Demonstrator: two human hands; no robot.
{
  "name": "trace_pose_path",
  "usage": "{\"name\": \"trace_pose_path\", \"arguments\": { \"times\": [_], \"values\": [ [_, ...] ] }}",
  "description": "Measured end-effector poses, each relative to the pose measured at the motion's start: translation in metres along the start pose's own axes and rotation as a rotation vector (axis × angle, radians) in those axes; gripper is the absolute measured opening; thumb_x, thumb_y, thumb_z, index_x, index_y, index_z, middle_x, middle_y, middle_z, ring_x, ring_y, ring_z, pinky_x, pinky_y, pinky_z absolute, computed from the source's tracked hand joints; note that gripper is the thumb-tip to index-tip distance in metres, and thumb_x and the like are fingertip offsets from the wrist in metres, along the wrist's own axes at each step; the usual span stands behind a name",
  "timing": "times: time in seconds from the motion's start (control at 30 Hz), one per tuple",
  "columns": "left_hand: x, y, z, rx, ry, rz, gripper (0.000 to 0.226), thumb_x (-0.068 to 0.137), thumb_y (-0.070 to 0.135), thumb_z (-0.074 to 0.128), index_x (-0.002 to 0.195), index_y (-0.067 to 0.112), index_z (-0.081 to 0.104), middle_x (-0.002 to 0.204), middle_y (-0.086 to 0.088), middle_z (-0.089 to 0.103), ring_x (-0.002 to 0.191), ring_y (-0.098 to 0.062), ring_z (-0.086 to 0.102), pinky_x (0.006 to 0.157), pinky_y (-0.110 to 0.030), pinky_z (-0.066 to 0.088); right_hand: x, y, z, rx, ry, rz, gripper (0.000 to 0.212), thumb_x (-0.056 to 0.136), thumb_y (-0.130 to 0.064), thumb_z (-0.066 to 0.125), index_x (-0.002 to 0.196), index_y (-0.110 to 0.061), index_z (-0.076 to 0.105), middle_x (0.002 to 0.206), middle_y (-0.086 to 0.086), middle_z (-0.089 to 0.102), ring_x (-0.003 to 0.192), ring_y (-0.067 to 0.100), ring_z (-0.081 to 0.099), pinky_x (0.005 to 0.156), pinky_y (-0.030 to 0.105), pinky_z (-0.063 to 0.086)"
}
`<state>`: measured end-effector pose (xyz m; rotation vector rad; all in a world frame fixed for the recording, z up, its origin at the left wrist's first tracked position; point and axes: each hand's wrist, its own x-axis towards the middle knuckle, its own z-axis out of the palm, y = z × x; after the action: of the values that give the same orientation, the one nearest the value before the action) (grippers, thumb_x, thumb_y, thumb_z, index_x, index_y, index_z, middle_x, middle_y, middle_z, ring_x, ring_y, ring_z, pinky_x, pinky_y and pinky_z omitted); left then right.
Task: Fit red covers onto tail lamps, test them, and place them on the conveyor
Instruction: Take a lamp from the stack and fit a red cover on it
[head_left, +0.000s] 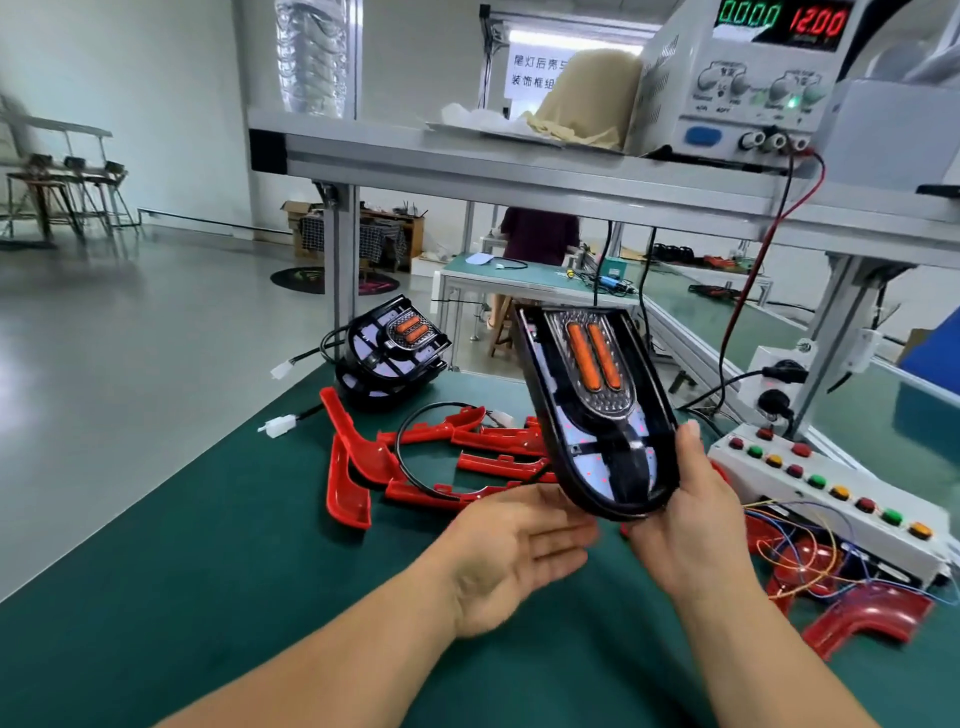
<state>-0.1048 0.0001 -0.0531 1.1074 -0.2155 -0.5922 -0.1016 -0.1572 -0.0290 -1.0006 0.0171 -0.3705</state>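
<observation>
The left hand (519, 545) is flat and open, palm up. Its fingers are straight and hold nothing. It sits just under the round end of a tail lamp (597, 415); I cannot tell if it touches.

The right hand (696, 525) grips that round end, with the thumb on the front edge. It holds the lamp up above the counter (208, 597), tilted. The lamp has no red cover on it. So I think the job on this one is just starting: a cover must go on, then the test, then the conveyor.

Red covers (467, 447) lie in a heap on the green counter behind the hands. More lie at the right, by some thin wires. A white button box (831, 488) sits there too.

Further back, more bare lamps (389, 353) are stacked, with their plugs hanging out. Above is a metal shelf with a power box (753, 78) showing red numbers.

Far off, a person (540, 234) is at another table, in a big room with a shiny grey floor.
</observation>
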Motion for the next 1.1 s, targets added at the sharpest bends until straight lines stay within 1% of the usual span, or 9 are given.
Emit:
{"name": "trace_pose_path", "arguments": {
  "times": [0.17, 0.37, 0.43, 0.53, 0.7, 0.77, 0.93, 1.0, 1.1],
  "values": [
    [0.014, 0.013, -0.015, -0.090, -0.192, -0.152, 0.075, 0.096, 0.068, 0.027, 0.126, 0.012, 0.067, 0.130, -0.013, 0.064, 0.122, -0.028, 0.061, 0.105, -0.044, 0.046, -0.010, -0.015, 0.002, 0.079, -0.286, 0.154, 0.055, 0.093, -0.043, 0.037, 0.114, -0.004, 0.071, 0.122, 0.022, 0.065, 0.113, 0.034, 0.063, 0.084, 0.044, 0.057],
    [0.016, 0.017, -0.032, -0.218, -0.276, -0.053, 0.042, 0.093, 0.035, 0.045, 0.119, 0.014, 0.071, 0.127, -0.009, 0.067, 0.116, -0.026, 0.063, 0.105, -0.045, 0.044, -0.015, -0.011, 0.000, -0.145, -0.318, 0.251, 0.052, 0.090, -0.039, 0.045, 0.112, 0.001, 0.070, 0.118, 0.030, 0.064, 0.106, 0.041, 0.065, 0.086, 0.046, 0.056],
    [0.018, 0.022, -0.042, -0.284, -0.212, 0.002, 0.062, 0.100, 0.048, 0.030, 0.107, 0.008, 0.077, 0.108, -0.015, 0.074, 0.100, -0.029, 0.071, 0.094, -0.044, 0.055, -0.014, -0.012, -0.004, -0.244, -0.317, 0.255, 0.046, 0.090, -0.037, 0.049, 0.108, -0.002, 0.072, 0.114, 0.029, 0.066, 0.102, 0.041, 0.067, 0.087, 0.048, 0.055],
    [0.014, 0.035, -0.050, -0.430, -0.140, 0.031, 0.100, 0.085, 0.083, 0.023, 0.125, 0.001, 0.065, 0.112, -0.028, 0.069, 0.096, -0.040, 0.070, 0.081, -0.050, 0.057, -0.012, -0.015, -0.013, -0.401, -0.300, 0.283, 0.043, 0.090, -0.038, 0.053, 0.103, -0.002, 0.074, 0.109, 0.029, 0.068, 0.103, 0.048, 0.064, 0.092, 0.057, 0.051],
    [0.009, 0.046, -0.059, -0.343, -0.021, 0.122, 0.062, 0.080, 0.051, 0.061, 0.125, 0.008, 0.065, 0.123, -0.016, 0.064, 0.124, -0.036, 0.055, 0.116, -0.054, 0.030, -0.009, -0.021, -0.024, -0.551, -0.266, 0.377, 0.041, 0.083, -0.039, 0.060, 0.095, -0.004, 0.076, 0.101, 0.028, 0.070, 0.084, 0.038, 0.071, 0.074, 0.044, 0.060],
    [0.006, 0.046, -0.058, -0.183, -0.015, 0.081, 0.045, 0.071, 0.037, 0.072, 0.111, 0.017, 0.074, 0.111, -0.015, 0.070, 0.106, -0.035, 0.063, 0.110, -0.054, 0.038, -0.009, -0.021, -0.028, -0.623, -0.276, 0.419, 0.041, 0.079, -0.041, 0.062, 0.087, -0.004, 0.077, 0.090, 0.025, 0.072, 0.071, 0.032, 0.071, 0.063, 0.037, 0.059],
    [0.012, 0.029, -0.052, 0.107, 0.127, 0.035, 0.023, 0.100, 0.019, 0.050, 0.120, 0.021, 0.062, 0.111, -0.018, 0.072, 0.093, -0.034, 0.071, 0.082, -0.052, 0.058, -0.007, -0.017, -0.029, -0.995, -0.286, 0.362, 0.059, 0.095, -0.045, 0.056, 0.097, 0.014, 0.061, 0.103, 0.032, 0.067, 0.080, 0.026, 0.057, 0.093, 0.056, 0.047],
    [0.015, 0.023, -0.051, 0.187, 0.215, 0.052, 0.022, 0.103, 0.025, 0.047, 0.115, 0.020, 0.065, 0.105, -0.019, 0.074, 0.091, -0.037, 0.072, 0.080, -0.056, 0.058, -0.004, -0.013, -0.032, -1.079, -0.301, 0.327, 0.053, 0.094, -0.050, 0.055, 0.075, 0.000, 0.057, 0.078, 0.021, 0.063, 0.069, 0.020, 0.048, 0.075, 0.046, 0.049],
    [0.019, 0.018, -0.050, 0.237, 0.263, 0.034, 0.034, 0.104, 0.035, 0.044, 0.103, 0.018, 0.074, 0.102, -0.021, 0.074, 0.094, -0.042, 0.071, 0.087, -0.062, 0.053, 0.005, -0.015, -0.040, -1.251, -0.212, 0.256, 0.057, 0.091, -0.053, 0.057, 0.051, -0.020, 0.036, 0.047, -0.001, 0.036, 0.045, 0.011, 0.032, 0.048, 0.024, 0.030]
  ]
}}
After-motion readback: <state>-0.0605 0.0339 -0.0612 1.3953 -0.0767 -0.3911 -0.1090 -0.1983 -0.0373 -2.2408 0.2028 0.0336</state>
